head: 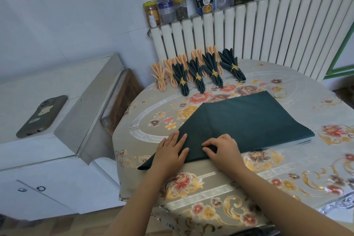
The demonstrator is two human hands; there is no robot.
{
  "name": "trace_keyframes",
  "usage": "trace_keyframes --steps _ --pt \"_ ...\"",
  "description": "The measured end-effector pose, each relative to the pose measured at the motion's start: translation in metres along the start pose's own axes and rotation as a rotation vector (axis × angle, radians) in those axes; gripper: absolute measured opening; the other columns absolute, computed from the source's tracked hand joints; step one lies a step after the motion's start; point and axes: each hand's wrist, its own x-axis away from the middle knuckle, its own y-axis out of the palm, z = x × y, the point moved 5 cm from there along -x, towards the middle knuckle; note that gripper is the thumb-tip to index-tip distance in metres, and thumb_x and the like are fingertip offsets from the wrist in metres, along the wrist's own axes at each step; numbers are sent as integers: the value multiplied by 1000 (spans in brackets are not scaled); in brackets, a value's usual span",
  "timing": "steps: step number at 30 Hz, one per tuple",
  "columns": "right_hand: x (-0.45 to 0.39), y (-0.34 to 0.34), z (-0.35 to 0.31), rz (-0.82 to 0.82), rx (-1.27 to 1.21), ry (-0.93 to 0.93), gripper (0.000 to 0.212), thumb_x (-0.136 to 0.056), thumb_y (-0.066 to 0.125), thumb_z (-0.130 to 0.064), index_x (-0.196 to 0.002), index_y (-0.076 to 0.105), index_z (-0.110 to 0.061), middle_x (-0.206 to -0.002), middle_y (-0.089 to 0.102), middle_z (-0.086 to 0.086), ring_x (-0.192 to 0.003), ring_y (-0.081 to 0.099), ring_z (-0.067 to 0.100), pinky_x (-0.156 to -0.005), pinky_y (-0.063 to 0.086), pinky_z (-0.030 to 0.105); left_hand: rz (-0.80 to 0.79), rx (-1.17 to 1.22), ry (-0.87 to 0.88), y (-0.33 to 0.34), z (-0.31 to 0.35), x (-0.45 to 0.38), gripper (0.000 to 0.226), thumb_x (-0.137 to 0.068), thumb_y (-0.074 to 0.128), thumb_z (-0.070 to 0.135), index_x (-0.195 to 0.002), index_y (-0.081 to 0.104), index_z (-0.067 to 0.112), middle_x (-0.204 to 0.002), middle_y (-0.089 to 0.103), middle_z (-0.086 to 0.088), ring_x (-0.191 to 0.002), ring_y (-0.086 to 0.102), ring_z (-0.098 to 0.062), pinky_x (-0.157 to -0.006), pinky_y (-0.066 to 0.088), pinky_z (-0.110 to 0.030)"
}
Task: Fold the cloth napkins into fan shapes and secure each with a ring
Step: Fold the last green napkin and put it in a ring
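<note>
Forearms enter from the near edge. Left hand [169, 150] lies flat, fingers straight, pressing the near-left part of the napkin [247, 119]. Right hand [222, 149] has fingers curled, pinching a small ridge of cloth at the near edge: first pleat, by my reading.

Napkin: dark green, spread on the table [277, 178], one corner reaching towards the near-left edge. Soft, light, limp; it should crease easily but spring open if released. Best held at the near edge with both hands, pinching each pleat and pinning the stack flat.

Loose gold ring [280, 93] just beyond the far right corner, apparently for this napkin.

Finished fans [197, 72], green and peach, each ringed, stand in a row at the far edge before the radiator [268, 30]. Phone [43, 116] on the cabinet [61, 145] at left.
</note>
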Motion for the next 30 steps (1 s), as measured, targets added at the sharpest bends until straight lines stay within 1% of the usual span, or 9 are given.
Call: trace_keyframes --steps 7,10,13,15,17,20,22,27,30 --pt "4 -2 -3 16 77 -9 14 -86 64 -32 -96 72 -29 -65 49 -22 -92 46 12 -81 27 25 -26 -31 -1 0 1 1 55 -101 16 48 -152 -1 35 -160 -6 4 -146 -10 -9 -120 -3 -36" --pt "9 -7 -3 45 191 -16 9 -79 73 -30 -87 74 -30 -57 50 -16 -82 51 17 -78 31 30 -34 -3 -1 -1 0 2 55 -101 17 48 -152 1 35 -161 -5 4 -146 -9 -10 -120 -3 -35" --pt "16 -8 4 63 272 -30 19 -62 86 -30 -76 75 -34 -59 52 -9 -66 52 20 -65 39 32 -41 54 -40 -8 5 1 55 -100 27 43 -151 13 30 -160 5 2 -147 0 -16 -120 -1 -37" --pt "18 -9 6 71 294 -45 19 -62 86 -33 -76 74 -35 -64 50 -7 -66 51 20 -64 39 31 -27 38 -46 -17 16 -7 53 -95 34 36 -145 26 21 -153 20 -3 -143 12 -23 -119 4 -41" --pt "20 -9 6 72 297 -52 16 -64 85 -33 -75 73 -34 -66 49 -7 -66 51 19 -63 38 31 -26 21 1 -23 31 -22 52 -92 38 31 -141 31 15 -149 25 -6 -142 15 -24 -119 3 -42" --pt "21 -10 2 92 302 -68 6 -70 75 -37 -76 73 -34 -67 50 -8 -68 49 17 -63 34 28 -123 59 60 -16 53 -50 58 -97 31 25 -152 14 16 -160 6 -3 -147 0 -19 -119 -4 -40" --pt "23 -9 1 97 307 -76 10 -72 64 -41 -74 72 -36 -67 49 -9 -68 48 16 -63 31 27 -157 46 53 -12 59 -73 56 -101 23 25 -153 5 15 -161 -3 -3 -147 -5 -18 -119 -4 -40" --pt "20 -11 5 123 331 -53 24 -78 49 -47 -72 70 -36 -67 46 -11 -68 45 13 -65 31 25 -60 52 -26 -14 62 -118 54 -103 17 28 -153 5 14 -161 0 -1 -147 -2 -15 -120 -1 -38" --pt "19 -11 7 120 316 -64 28 -79 45 -46 -72 70 -36 -68 46 -10 -69 46 14 -65 36 27 16 65 -51 -11 61 -125 54 -102 17 29 -153 7 17 -161 3 2 -147 1 -11 -120 1 -36"
